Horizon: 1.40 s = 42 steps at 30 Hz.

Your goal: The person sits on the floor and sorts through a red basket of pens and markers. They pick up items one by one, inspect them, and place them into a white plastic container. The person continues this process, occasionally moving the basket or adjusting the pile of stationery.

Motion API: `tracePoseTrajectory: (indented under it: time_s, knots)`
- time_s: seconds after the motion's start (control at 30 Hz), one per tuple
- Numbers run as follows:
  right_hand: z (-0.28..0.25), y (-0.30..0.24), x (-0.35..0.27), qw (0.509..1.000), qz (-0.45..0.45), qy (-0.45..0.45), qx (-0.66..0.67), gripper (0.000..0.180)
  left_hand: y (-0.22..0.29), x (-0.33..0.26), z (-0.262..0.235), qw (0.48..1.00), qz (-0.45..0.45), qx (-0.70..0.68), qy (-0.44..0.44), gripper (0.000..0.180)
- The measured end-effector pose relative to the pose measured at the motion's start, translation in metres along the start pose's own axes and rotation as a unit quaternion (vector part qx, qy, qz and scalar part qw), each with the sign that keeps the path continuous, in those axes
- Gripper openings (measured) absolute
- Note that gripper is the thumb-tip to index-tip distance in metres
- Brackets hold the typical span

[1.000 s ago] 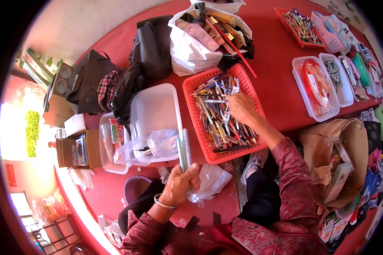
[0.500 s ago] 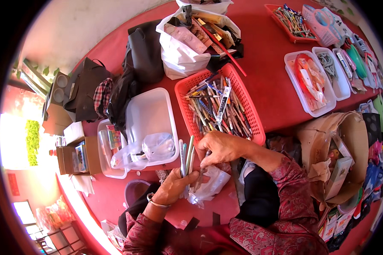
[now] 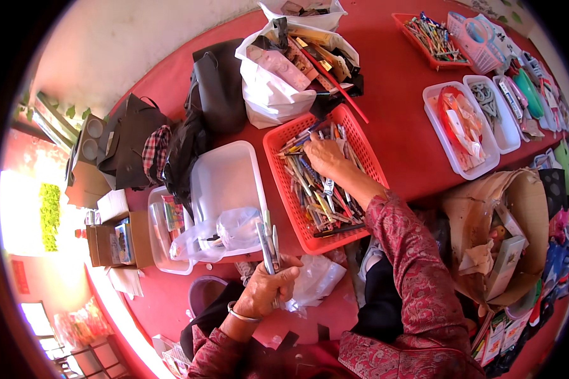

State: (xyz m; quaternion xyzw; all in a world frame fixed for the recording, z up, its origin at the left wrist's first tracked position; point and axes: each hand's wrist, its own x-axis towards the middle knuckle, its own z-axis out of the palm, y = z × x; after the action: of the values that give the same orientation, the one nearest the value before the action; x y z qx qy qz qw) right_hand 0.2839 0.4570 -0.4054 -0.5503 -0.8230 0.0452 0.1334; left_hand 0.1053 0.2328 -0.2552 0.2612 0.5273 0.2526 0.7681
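Observation:
My left hand (image 3: 269, 292) is closed round a small bunch of upright pens (image 3: 268, 243), mostly whitish and pale green, above the near edge of the table. A silver bangle is on that wrist. My right hand (image 3: 324, 156) reaches over a red perforated plastic basket (image 3: 275, 155), its fingers down among the loose pens (image 3: 311, 183) that fill it. The fingertips are hidden there, so whether they grip a pen cannot be told. A dark pen (image 3: 339, 230) lies across the basket's near end. A crumpled clear plastic bag (image 3: 316, 278) lies beside my left hand.
Left of the basket stands a clear plastic tub (image 3: 224, 167) with a bag in it. Behind are a full white bag (image 3: 269, 91) and black bags (image 3: 218, 88). An open cardboard box (image 3: 525, 215) and clear trays (image 3: 464, 164) are at right. Farther back sits another red basket (image 3: 439, 63).
My right hand has moved from beside the left hand, up and forward into the basket. The left hand has lowered slightly, still holding pens. A dark pen now shows at the basket's near end.

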Motion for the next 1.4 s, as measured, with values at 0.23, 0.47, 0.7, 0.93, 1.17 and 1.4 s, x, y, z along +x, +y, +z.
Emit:
tracePoseTrajectory:
  time_s: [0.23, 0.47, 0.7, 0.93, 1.17, 1.4]
  knots:
    - [-0.013, 0.017, -0.011, 0.999, -0.028, -0.031, -0.001, 0.014, 0.001, -0.004, 0.006, 1.000, 0.001, -0.002, -0.005, 0.021]
    - [-0.122, 0.006, -0.070, 0.979, -0.077, 0.070, 0.174, 0.011, 0.012, 0.000, -0.009, 0.986, 0.038, -0.143, 0.077, 0.027]
    - [-0.132, -0.063, -0.109, 0.911, -0.339, -0.022, 0.234, 0.015, 0.012, 0.000, 0.004, 0.988, -0.079, -0.132, -0.021, 0.035]
    - [-0.123, -0.054, -0.074, 0.889, -0.142, 0.143, 0.411, 0.012, -0.013, 0.006, -0.021, 0.970, 0.032, -0.176, -0.163, 0.032]
    - [-0.014, -0.003, -0.016, 0.983, 0.084, 0.006, 0.160, 0.021, -0.004, 0.006, -0.011, 0.997, 0.015, -0.067, -0.023, 0.031]
    - [-0.012, 0.008, -0.011, 0.963, 0.078, -0.089, 0.240, 0.017, 0.003, -0.001, -0.007, 0.999, 0.010, -0.037, -0.009, 0.032]
